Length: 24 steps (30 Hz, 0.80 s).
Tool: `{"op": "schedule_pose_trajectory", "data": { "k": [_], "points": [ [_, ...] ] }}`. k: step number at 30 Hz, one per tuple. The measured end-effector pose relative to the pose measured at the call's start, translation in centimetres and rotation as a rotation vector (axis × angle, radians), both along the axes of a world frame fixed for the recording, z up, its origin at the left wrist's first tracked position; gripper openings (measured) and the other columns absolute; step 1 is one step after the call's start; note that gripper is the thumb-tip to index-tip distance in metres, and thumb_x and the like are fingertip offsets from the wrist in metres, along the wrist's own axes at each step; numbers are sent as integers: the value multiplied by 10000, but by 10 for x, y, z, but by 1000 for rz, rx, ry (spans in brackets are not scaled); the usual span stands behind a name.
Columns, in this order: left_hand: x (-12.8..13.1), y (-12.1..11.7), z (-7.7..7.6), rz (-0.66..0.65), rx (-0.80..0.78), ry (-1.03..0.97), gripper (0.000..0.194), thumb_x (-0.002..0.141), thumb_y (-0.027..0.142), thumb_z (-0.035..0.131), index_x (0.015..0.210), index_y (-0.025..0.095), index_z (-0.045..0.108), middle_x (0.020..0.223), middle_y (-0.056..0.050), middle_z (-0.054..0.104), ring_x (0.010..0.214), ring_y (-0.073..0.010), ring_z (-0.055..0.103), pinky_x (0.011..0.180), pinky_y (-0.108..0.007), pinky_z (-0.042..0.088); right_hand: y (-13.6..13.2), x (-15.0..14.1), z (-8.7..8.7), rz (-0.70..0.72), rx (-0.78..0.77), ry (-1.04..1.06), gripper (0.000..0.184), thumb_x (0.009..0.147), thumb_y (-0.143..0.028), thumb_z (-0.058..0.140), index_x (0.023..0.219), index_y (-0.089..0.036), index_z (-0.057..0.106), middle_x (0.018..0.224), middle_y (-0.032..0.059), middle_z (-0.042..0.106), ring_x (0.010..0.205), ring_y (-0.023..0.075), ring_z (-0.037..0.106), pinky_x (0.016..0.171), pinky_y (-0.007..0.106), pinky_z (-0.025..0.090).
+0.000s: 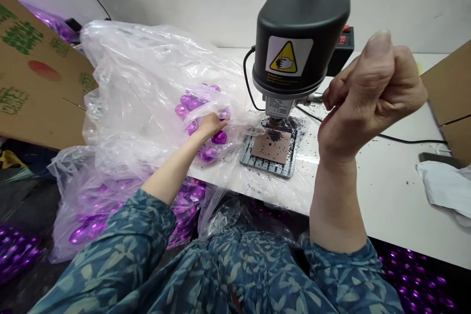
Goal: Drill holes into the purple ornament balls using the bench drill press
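My left hand (210, 125) reaches into a clear plastic bag (136, 83), among several shiny purple balls (220, 137). One finger points right; the others are hidden, so I cannot tell whether they grasp a ball. My right hand (373, 91) is raised in a fist at the right of a black bench drill press (300, 29), closed around the end of its metal feed lever (314, 98). Below the drill head, a square brown board (272, 146) with a small hole lies on the slotted metal base (270, 168). Dark shavings cover part of the board.
Cardboard boxes stand at left (44, 73) and right (449, 83). More purple balls fill a bag (99, 216) below the white table (382, 191). A black cable (408, 141) crosses the tabletop, and crumpled white material (443, 189) lies at the right.
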<state>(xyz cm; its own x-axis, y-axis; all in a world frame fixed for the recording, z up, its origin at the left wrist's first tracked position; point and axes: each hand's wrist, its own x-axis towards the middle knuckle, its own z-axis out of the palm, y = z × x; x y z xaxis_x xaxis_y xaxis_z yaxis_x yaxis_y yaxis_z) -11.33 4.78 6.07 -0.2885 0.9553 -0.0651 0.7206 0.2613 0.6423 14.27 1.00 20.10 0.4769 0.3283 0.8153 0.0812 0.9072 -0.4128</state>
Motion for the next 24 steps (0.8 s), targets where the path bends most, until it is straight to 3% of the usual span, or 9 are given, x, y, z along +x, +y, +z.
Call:
{"op": "schedule_pose_trajectory", "data": {
  "k": [2, 4, 6, 9, 12, 14, 17, 21, 24],
  "points": [
    [3, -26, 7, -59, 43, 25, 222, 773, 365, 823, 855, 168, 761, 846, -130, 765, 1001, -381, 739, 853, -426, 582, -1, 0, -1, -4, 16, -6, 589, 895, -534, 701, 576, -230, 310, 477, -67, 307, 393, 68, 278, 462, 349, 196],
    [7, -58, 14, -170, 122, -60, 365, 768, 379, 832, 1066, 173, 784, 1011, -119, 780, 982, -323, 735, 862, -416, 603, -1, -1, -1, 3, 15, -8, 584, 890, -552, 686, 581, -233, 307, 481, -61, 297, 391, 76, 275, 460, 357, 194],
    [16, -86, 17, -277, 163, -336, 485, 811, 442, 820, 1233, 215, 739, 1131, -104, 770, 939, -263, 741, 830, -389, 626, -2, -2, -1, -2, 4, -6, 588, 868, -599, 673, 583, -239, 305, 482, -60, 276, 390, 82, 273, 465, 363, 201],
    [36, -111, 10, -339, 95, -864, 510, 878, 533, 792, 1292, 276, 640, 1139, -76, 766, 848, -212, 759, 744, -356, 646, -2, -2, -1, -20, -17, -2, 619, 828, -668, 657, 581, -245, 280, 485, -62, 244, 394, 87, 267, 476, 367, 213],
    [59, -113, -5, -336, 30, -1143, 620, 814, 553, 882, 1289, 295, 578, 1118, -52, 771, 795, -203, 766, 702, -351, 652, -3, -2, -1, 1, -29, 2, 614, 824, -661, 669, 589, -253, 274, 488, -68, 269, 397, 80, 275, 473, 361, 214],
    [70, -106, -14, -319, 19, -1201, 678, 810, 565, 888, 1350, 307, 569, 1157, -57, 771, 837, -217, 779, 694, -352, 658, -4, -1, -2, 11, -25, -14, 599, 856, -633, 666, 601, -256, 277, 489, -67, 291, 399, 81, 283, 468, 358, 208],
    [80, -92, -23, -286, -9, -1255, 619, 899, 602, 782, 1412, 314, 586, 1281, -82, 761, 1022, -273, 797, 799, -422, 690, -5, 0, -3, -27, -47, -53, 603, 900, -638, 624, 614, -254, 257, 494, -60, 293, 405, 92, 287, 468, 361, 219],
    [83, -81, -31, -243, -67, -1311, 495, 915, 617, 748, 1226, 243, 657, 1198, -94, 795, 1023, -289, 808, 962, -520, 675, -6, 0, -7, -93, -127, -67, 643, 884, -750, 547, 631, -253, 228, 505, -51, 253, 424, 102, 268, 486, 377, 224],
    [86, -77, -34, -186, -49, -1320, 461, 853, 538, 831, 1141, 225, 653, 1159, -83, 802, 1021, -267, 801, 940, -465, 675, -3, 1, -11, -86, -127, -73, 610, 935, -725, 512, 652, -253, 249, 534, -45, 252, 456, 102, 243, 503, 367, 240]
  ]
}}
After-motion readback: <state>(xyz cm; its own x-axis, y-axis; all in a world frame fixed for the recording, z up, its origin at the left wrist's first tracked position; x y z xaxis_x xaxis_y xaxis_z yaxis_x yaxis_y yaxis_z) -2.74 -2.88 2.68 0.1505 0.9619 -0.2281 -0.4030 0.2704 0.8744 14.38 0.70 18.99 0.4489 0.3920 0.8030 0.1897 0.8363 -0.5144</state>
